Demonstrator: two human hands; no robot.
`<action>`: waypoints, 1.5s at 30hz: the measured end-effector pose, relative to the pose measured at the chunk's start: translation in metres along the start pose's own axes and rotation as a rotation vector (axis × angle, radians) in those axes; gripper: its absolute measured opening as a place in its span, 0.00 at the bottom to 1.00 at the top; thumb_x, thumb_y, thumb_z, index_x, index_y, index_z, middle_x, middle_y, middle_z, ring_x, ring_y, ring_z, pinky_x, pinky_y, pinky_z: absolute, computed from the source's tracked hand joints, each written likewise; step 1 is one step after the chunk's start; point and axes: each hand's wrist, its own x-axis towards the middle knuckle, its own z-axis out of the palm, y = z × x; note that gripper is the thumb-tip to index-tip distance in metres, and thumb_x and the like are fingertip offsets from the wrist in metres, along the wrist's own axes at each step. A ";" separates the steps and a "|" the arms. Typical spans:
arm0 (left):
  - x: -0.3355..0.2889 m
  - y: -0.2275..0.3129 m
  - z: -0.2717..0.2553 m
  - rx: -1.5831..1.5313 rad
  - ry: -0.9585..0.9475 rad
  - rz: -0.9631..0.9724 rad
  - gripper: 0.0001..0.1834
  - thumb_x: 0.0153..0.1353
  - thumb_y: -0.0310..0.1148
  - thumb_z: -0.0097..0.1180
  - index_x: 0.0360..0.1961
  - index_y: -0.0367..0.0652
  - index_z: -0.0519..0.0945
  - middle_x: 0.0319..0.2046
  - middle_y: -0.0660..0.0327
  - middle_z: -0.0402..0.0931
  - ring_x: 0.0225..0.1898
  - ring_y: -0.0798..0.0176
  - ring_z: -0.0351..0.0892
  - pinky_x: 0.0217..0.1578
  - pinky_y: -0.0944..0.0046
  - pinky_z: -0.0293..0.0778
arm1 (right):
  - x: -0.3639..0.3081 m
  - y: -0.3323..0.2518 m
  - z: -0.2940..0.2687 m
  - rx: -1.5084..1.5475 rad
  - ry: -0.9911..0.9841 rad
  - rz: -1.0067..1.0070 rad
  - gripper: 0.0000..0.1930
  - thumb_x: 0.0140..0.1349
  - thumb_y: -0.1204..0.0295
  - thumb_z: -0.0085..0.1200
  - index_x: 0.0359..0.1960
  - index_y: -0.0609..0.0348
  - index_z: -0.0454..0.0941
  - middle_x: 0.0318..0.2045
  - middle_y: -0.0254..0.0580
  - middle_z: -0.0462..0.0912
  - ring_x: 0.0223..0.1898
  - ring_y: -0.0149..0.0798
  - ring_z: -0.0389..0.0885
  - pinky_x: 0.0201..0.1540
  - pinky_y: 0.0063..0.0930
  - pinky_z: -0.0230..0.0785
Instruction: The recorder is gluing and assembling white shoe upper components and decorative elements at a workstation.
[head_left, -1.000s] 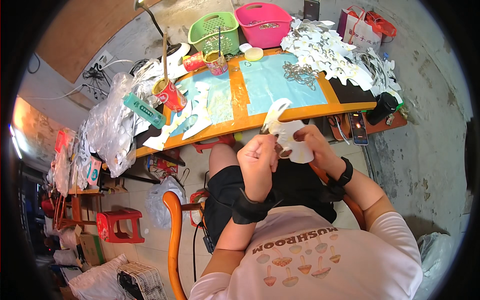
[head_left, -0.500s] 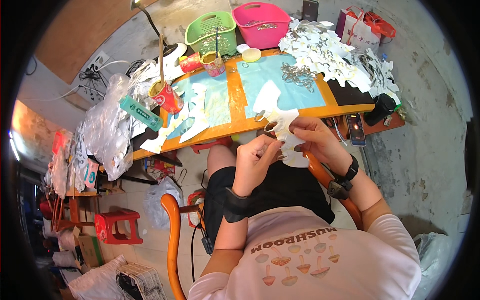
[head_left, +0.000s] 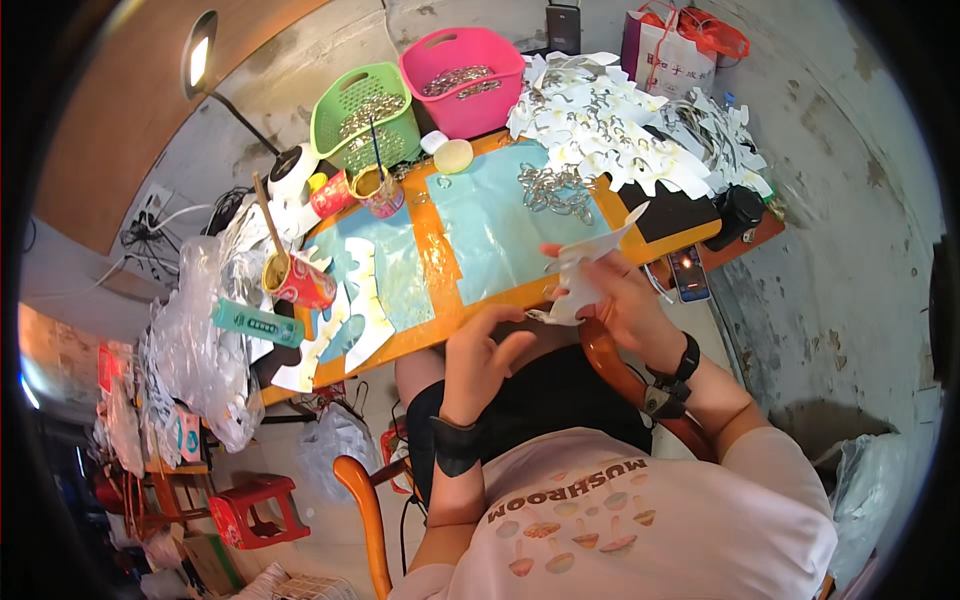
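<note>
My right hand grips a white scalloped paper-like piece above my lap, near the table's front edge. The piece is tilted, with one long end pointing up to the right; small metal rings seem to hang at its lower left edge, but they are blurred. My left hand is just left of it, thumb and fingers apart, a fingertip close to that edge. Whether the fingertip touches is unclear. Two similar white scalloped strips, one of them the nearer strip, lie on the table's left part. A tangle of metal rings lies beyond my right hand.
Behind stand a green basket and a pink basket with metal parts. A heap of white pieces covers the back right. At left are a red can with a stick, a teal bottle and a paint cup with brush.
My left hand has let go of the white piece and opened, moving slightly left. The right hand has turned the piece so its long end points up to the right. The view has shifted.
</note>
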 end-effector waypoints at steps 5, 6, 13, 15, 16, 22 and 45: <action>0.018 -0.003 -0.026 -0.039 0.121 -0.043 0.08 0.64 0.26 0.61 0.42 0.35 0.80 0.31 0.62 0.82 0.16 0.79 0.70 0.15 0.75 0.63 | 0.038 -0.033 -0.016 0.186 0.157 -0.068 0.21 0.74 0.61 0.37 0.62 0.59 0.66 0.60 0.45 0.74 0.42 0.35 0.80 0.46 0.35 0.79; 0.019 -0.005 -0.032 0.004 0.148 -0.057 0.07 0.64 0.26 0.61 0.41 0.34 0.81 0.31 0.61 0.82 0.16 0.79 0.70 0.15 0.75 0.63 | 0.047 -0.039 -0.015 0.144 0.227 -0.104 0.22 0.74 0.59 0.36 0.61 0.61 0.67 0.59 0.45 0.75 0.44 0.36 0.80 0.44 0.36 0.79; 0.018 -0.023 -0.071 0.025 0.208 -0.163 0.07 0.68 0.29 0.56 0.40 0.34 0.80 0.33 0.61 0.81 0.21 0.78 0.72 0.19 0.77 0.66 | 0.129 -0.073 -0.019 0.278 0.504 -0.258 0.21 0.72 0.57 0.42 0.61 0.54 0.64 0.55 0.36 0.71 0.46 0.41 0.79 0.40 0.33 0.73; 0.017 -0.027 -0.077 0.008 0.239 -0.188 0.08 0.68 0.29 0.56 0.40 0.34 0.80 0.32 0.62 0.81 0.21 0.78 0.71 0.19 0.77 0.66 | 0.139 -0.078 -0.017 0.275 0.456 -0.312 0.20 0.72 0.57 0.43 0.60 0.52 0.63 0.54 0.33 0.68 0.47 0.41 0.79 0.41 0.36 0.73; 0.017 -0.029 -0.078 -0.013 0.249 -0.192 0.08 0.68 0.30 0.56 0.40 0.34 0.80 0.32 0.62 0.81 0.21 0.78 0.71 0.19 0.77 0.66 | 0.142 -0.082 -0.015 0.284 0.440 -0.330 0.20 0.72 0.57 0.43 0.60 0.52 0.63 0.54 0.33 0.68 0.47 0.41 0.78 0.42 0.37 0.73; 0.021 -0.041 -0.079 -0.055 0.221 -0.210 0.08 0.69 0.30 0.56 0.40 0.34 0.80 0.31 0.63 0.80 0.19 0.78 0.70 0.18 0.77 0.64 | 0.168 -0.072 -0.036 0.355 0.290 -0.372 0.21 0.72 0.58 0.45 0.60 0.54 0.63 0.51 0.32 0.71 0.49 0.40 0.76 0.47 0.38 0.73; 0.058 -0.014 -0.034 0.062 0.097 -0.062 0.08 0.61 0.26 0.63 0.40 0.35 0.82 0.28 0.63 0.81 0.21 0.77 0.71 0.21 0.75 0.65 | 0.096 -0.141 -0.164 -1.242 0.572 -0.497 0.15 0.58 0.79 0.56 0.47 0.60 0.83 0.39 0.42 0.82 0.37 0.37 0.78 0.42 0.28 0.70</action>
